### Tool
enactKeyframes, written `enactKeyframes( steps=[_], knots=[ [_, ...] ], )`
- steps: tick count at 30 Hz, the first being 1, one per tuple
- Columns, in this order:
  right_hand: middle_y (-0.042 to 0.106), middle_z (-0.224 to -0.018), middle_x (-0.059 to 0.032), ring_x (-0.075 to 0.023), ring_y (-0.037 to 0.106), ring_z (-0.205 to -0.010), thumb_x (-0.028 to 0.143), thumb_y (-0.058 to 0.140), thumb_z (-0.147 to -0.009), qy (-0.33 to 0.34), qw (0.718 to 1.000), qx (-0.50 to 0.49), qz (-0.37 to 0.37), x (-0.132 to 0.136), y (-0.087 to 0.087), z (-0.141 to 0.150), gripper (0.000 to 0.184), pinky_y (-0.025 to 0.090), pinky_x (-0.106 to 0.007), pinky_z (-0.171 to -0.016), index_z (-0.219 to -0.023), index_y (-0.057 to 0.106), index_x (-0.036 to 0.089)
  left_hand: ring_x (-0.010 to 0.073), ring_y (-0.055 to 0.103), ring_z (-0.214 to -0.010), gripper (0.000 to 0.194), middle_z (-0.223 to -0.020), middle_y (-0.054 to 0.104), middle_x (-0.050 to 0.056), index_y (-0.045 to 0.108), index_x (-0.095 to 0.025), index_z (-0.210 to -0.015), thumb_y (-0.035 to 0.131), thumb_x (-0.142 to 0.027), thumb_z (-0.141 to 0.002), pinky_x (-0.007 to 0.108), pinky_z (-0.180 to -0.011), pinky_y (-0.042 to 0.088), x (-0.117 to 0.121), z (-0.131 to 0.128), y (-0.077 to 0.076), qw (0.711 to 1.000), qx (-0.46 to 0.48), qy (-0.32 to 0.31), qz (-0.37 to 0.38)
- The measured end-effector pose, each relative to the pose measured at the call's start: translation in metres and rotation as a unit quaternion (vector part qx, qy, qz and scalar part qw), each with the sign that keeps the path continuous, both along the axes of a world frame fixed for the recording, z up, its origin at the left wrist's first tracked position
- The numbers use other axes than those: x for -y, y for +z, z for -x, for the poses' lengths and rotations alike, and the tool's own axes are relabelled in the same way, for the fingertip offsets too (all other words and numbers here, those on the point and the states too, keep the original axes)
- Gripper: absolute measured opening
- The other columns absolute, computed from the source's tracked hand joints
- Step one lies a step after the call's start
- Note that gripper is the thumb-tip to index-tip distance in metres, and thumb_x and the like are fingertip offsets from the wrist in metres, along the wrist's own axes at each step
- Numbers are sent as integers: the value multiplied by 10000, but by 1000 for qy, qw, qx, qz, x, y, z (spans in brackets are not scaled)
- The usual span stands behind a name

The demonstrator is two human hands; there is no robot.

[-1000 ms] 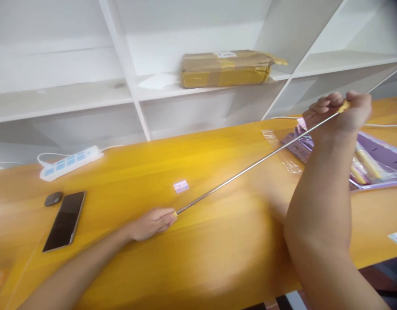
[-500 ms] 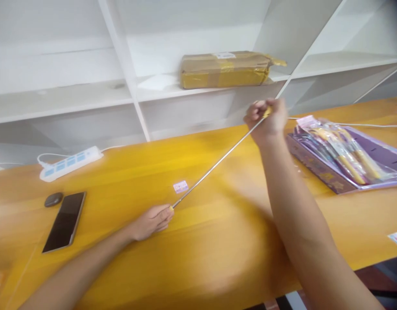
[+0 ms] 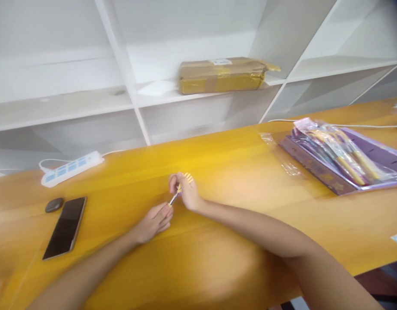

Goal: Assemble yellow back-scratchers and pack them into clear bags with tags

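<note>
Yellow-ended metal rod (image 3: 173, 199), centre of frame, probably light, stiff and slick: left grip (image 3: 152, 224) closed round its lower end, right grip (image 3: 189, 194) curled on the upper; best held by ends, not shaft.

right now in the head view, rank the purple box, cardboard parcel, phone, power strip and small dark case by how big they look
1. purple box, running to the right edge
2. cardboard parcel
3. phone and power strip, too close to rank
4. small dark case
</note>
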State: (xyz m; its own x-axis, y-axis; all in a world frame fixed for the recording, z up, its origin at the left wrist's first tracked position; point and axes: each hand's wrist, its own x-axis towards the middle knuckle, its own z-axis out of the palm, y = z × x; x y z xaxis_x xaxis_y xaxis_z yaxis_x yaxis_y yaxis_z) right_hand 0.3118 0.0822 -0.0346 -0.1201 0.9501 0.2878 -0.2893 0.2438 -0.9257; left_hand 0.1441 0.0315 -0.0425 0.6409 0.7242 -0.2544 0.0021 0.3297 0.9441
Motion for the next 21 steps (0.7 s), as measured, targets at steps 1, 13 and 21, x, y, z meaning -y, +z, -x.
enactKeyframes(
  steps=[1,13,21],
  knots=[
    [523,-586,-43,-148,469,-562,716,380,-983,-10,1000,4,18,-5,-2,-4,682,360,-302,-558,-568,563,207,52,165,-462,514,-612,301,-112,422,-209,-811,535,-674,-999,211,-428,170,-3,-1,0,1000,-5,-6,6],
    [486,-524,-11,-106,385,-443,695,423,-951,48,997,-17,52,-9,-6,-5,635,252,-269,-441,-594,584,195,56,195,-465,515,-613,313,-108,403,-214,-802,530,-670,-1005,213,-430,186,2,-1,-1,1000,-18,5,-4],
    [513,-541,-14,-107,416,-466,624,445,-963,77,995,11,63,-13,21,-13,583,284,-248,-445,-629,623,181,61,166,-456,514,-603,293,-115,382,-220,-802,518,-669,-1012,220,-432,184,-3,-2,-1,1000,14,7,-19]
  ],
)
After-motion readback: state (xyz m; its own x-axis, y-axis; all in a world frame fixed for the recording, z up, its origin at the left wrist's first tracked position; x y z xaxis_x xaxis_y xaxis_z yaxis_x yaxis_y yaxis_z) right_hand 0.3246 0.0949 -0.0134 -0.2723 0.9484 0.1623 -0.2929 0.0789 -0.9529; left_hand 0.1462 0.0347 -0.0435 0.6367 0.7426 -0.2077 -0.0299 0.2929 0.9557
